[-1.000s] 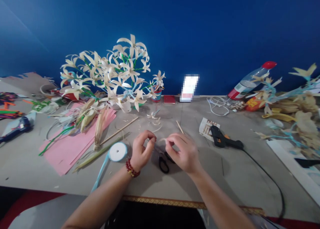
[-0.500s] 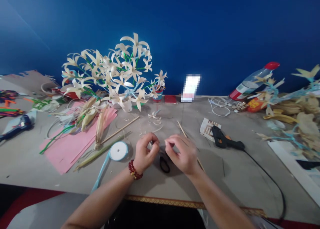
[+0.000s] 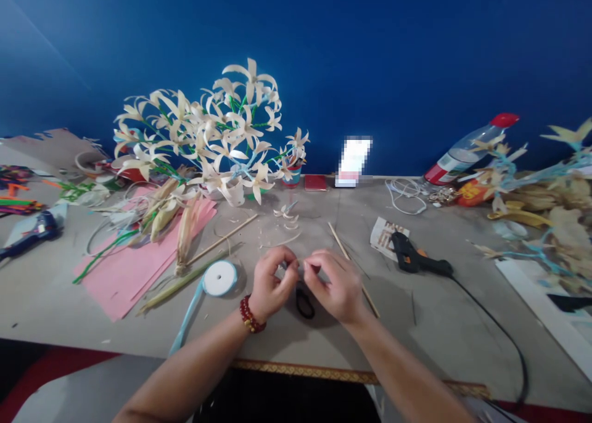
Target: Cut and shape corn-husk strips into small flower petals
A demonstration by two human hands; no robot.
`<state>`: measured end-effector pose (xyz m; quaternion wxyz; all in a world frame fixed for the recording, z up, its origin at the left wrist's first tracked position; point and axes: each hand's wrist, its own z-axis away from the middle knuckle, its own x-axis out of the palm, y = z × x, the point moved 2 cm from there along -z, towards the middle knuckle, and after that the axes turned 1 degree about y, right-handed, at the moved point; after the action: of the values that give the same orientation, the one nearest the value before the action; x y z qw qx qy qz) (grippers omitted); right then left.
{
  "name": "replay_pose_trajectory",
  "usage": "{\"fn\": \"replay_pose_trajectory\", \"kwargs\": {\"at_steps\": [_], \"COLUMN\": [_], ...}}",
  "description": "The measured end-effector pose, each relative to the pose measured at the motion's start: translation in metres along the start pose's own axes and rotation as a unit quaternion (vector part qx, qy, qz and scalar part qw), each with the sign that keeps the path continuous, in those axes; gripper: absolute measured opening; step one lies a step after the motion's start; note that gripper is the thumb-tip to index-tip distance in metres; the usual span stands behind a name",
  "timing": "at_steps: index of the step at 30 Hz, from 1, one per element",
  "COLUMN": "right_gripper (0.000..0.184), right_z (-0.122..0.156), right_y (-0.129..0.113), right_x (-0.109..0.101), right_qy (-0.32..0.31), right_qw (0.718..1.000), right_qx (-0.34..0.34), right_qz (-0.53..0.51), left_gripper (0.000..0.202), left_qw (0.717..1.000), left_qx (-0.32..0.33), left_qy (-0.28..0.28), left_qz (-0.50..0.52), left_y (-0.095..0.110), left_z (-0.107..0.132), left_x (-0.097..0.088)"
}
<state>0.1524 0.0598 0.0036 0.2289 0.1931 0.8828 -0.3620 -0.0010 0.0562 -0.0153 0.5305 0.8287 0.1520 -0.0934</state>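
Note:
My left hand [image 3: 271, 284], with a red bead bracelet at the wrist, and my right hand [image 3: 333, 284] meet over the grey table [image 3: 324, 336]. Both pinch with thumb and fingers closed on a small pale piece that I cannot make out. Black-handled scissors [image 3: 305, 303] lie on the table just under and between the hands. A thin wooden stick [image 3: 351, 266] runs diagonally past my right hand. A roll of light blue ribbon [image 3: 219, 279] sits just left of my left hand.
A bunch of cream paper flowers [image 3: 217, 133] stands behind. Pink paper [image 3: 134, 269] and dried husks [image 3: 185, 232] lie at left. A black glue gun [image 3: 414, 259] with its cord is at right. A plastic bottle [image 3: 467, 148] and more dried flowers [image 3: 550, 207] crowd the far right.
My two hands have drawn closer together until their fingertips nearly touch. The view has shifted slightly; nothing else on the table has moved.

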Motion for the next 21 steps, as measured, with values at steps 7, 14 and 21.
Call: {"fn": "replay_pose_trajectory", "kwargs": {"at_steps": [7,14,21], "right_gripper": [0.011,0.015,0.024], "right_z": [-0.002,-0.004,-0.003], "right_y": [0.01,0.017,0.029], "right_x": [-0.009,0.002,0.004], "right_qy": [0.057,-0.044,-0.113], "right_qw": [0.998,0.956,0.843], "right_qx": [0.033,0.211,0.345], "right_qz": [-0.022,-0.199,-0.398], "left_gripper": [0.014,0.03,0.011], "left_qw": [0.998,0.983,0.987], "left_qx": [-0.012,0.168,0.145], "left_qy": [0.022,-0.034,-0.074], "left_qz": [0.058,-0.065,-0.007], "left_y": [-0.004,0.004,-0.002], "left_z": [0.0,-0.004,-0.009], "left_x": [-0.005,-0.007,-0.009]}}
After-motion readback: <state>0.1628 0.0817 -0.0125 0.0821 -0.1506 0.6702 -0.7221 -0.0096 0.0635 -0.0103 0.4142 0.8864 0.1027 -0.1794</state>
